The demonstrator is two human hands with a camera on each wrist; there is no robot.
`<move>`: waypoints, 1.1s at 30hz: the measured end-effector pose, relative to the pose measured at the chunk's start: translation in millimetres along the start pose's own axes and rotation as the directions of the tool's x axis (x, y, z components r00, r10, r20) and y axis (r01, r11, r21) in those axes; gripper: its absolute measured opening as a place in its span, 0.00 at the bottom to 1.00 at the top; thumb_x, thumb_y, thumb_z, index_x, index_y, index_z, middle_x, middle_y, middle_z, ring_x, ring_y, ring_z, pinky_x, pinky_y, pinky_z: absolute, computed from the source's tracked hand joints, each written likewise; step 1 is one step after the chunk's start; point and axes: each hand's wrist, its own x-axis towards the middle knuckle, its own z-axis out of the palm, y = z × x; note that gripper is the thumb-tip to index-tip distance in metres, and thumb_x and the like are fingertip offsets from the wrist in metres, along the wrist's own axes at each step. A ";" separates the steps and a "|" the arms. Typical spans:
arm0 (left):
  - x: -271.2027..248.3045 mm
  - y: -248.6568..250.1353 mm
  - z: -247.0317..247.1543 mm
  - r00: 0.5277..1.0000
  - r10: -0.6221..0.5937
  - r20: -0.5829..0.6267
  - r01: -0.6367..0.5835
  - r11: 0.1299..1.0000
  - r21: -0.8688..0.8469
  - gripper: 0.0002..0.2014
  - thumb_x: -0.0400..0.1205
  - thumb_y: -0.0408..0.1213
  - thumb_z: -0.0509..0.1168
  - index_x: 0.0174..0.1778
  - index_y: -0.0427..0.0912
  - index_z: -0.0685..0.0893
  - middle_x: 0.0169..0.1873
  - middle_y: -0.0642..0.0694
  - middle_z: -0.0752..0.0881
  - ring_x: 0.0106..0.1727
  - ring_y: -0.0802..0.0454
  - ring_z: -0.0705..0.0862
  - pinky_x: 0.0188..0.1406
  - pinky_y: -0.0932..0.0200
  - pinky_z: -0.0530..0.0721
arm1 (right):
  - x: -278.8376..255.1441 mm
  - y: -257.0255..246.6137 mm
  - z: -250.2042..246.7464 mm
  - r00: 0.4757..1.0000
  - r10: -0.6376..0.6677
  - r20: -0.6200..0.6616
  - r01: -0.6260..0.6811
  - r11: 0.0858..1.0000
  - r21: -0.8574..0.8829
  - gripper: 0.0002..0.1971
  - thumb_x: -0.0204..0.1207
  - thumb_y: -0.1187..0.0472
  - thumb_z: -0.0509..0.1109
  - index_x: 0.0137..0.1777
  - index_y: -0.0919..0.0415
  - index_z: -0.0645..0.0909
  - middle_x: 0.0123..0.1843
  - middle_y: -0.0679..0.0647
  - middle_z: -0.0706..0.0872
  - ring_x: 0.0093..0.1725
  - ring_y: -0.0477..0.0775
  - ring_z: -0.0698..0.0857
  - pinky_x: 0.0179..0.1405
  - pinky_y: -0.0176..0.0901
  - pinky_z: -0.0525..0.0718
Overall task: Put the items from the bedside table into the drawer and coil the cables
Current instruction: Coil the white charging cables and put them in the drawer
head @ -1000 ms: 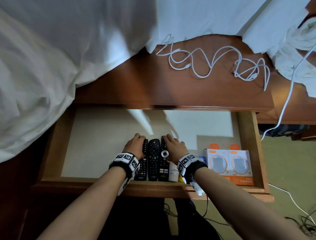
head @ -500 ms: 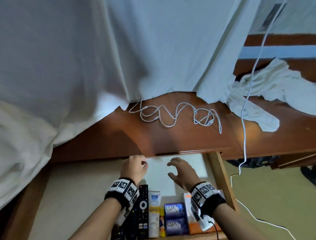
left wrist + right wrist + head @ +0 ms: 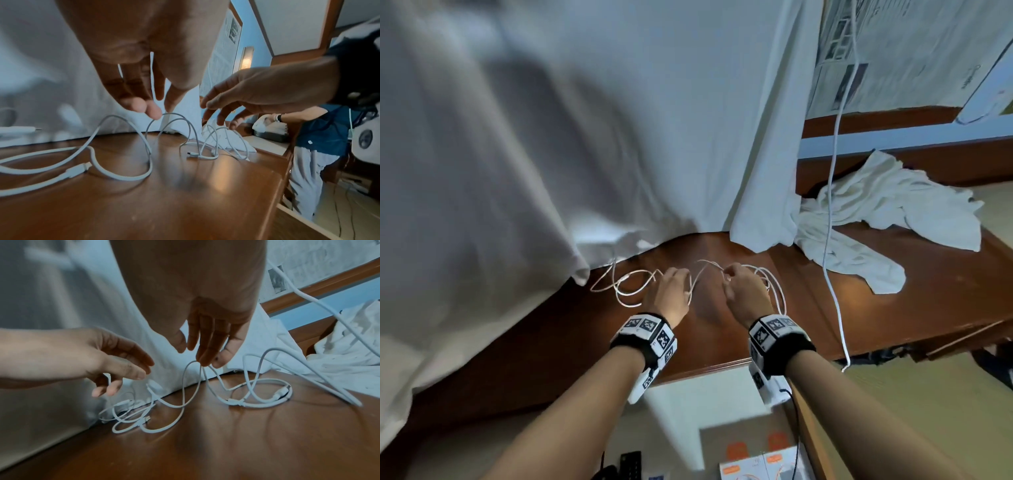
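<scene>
Loose white cables (image 3: 631, 304) sprawl in loops across the brown bedside table (image 3: 722, 329), close to the hanging bedsheet. My left hand (image 3: 678, 275) is over the left loops; in the left wrist view its fingertips (image 3: 153, 112) pinch the top of one raised cable (image 3: 127, 178) loop. My right hand (image 3: 729, 274) is a little to the right. In the right wrist view, my right hand (image 3: 205, 361) pinches the apex of another cable (image 3: 236, 402) loop and holds it up off the wood. The open drawer (image 3: 688, 394) lies below my wrists.
Black remotes (image 3: 630, 462) and orange charger boxes (image 3: 756, 459) sit in the drawer. A white bedsheet (image 3: 517, 171) hangs over the table's back edge. A crumpled white cloth (image 3: 859, 222) lies at the right, crossed by a thicker hanging white cord (image 3: 832, 205). Another person (image 3: 320, 138) stands beyond the table.
Both hands left the remotes in the drawer, rose over the table edge and took hold of the white cables. The view tilted up from the drawer to the tabletop.
</scene>
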 end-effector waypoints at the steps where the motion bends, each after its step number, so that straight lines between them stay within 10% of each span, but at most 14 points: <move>1: 4.2 -1.2 2.4 0.999 -0.015 0.039 0.013 0.999 0.043 0.19 0.79 0.36 0.67 0.67 0.46 0.79 0.64 0.48 0.81 0.66 0.42 0.81 0.65 0.46 0.79 | 8.3 -0.1 0.6 1.000 -0.005 0.018 0.006 1.000 -0.018 0.16 0.81 0.61 0.63 0.67 0.64 0.76 0.62 0.63 0.85 0.61 0.65 0.83 0.59 0.51 0.77; 4: 9.3 -5.7 7.1 0.988 -0.076 0.132 0.051 0.981 0.188 0.17 0.80 0.39 0.67 0.65 0.44 0.81 0.63 0.46 0.80 0.66 0.42 0.81 0.64 0.47 0.80 | 31.8 1.0 3.4 0.988 0.080 0.132 -0.066 0.992 -0.104 0.24 0.81 0.60 0.65 0.75 0.64 0.69 0.63 0.68 0.84 0.63 0.68 0.82 0.61 0.56 0.80; 13: -1.5 -19.0 3.7 0.996 0.017 0.091 -0.025 0.996 0.081 0.13 0.77 0.26 0.64 0.29 0.45 0.78 0.52 0.43 0.82 0.56 0.40 0.84 0.47 0.51 0.82 | 77.4 4.5 -33.8 0.996 0.061 0.061 -0.058 0.997 -0.049 0.07 0.75 0.59 0.75 0.45 0.61 0.92 0.40 0.65 0.92 0.45 0.64 0.90 0.52 0.51 0.88; 24: -53.6 -61.0 2.8 0.999 -0.001 -0.038 0.002 1.000 0.026 0.07 0.77 0.30 0.67 0.35 0.46 0.84 0.44 0.47 0.85 0.41 0.39 0.86 0.34 0.50 0.81 | 107.3 -57.6 -137.9 0.967 -0.060 -0.248 0.161 0.900 0.406 0.06 0.80 0.64 0.69 0.42 0.61 0.84 0.32 0.59 0.87 0.21 0.43 0.81 0.23 0.32 0.80; 33: -30.0 -70.5 -20.2 0.983 -0.060 0.172 0.060 0.998 0.005 0.08 0.71 0.29 0.65 0.34 0.44 0.89 0.39 0.49 0.90 0.46 0.49 0.88 0.52 0.56 0.85 | 101.6 -125.5 -206.8 0.910 -0.145 -0.389 0.331 0.820 0.468 0.06 0.80 0.62 0.70 0.44 0.64 0.85 0.33 0.58 0.88 0.26 0.55 0.86 0.31 0.45 0.89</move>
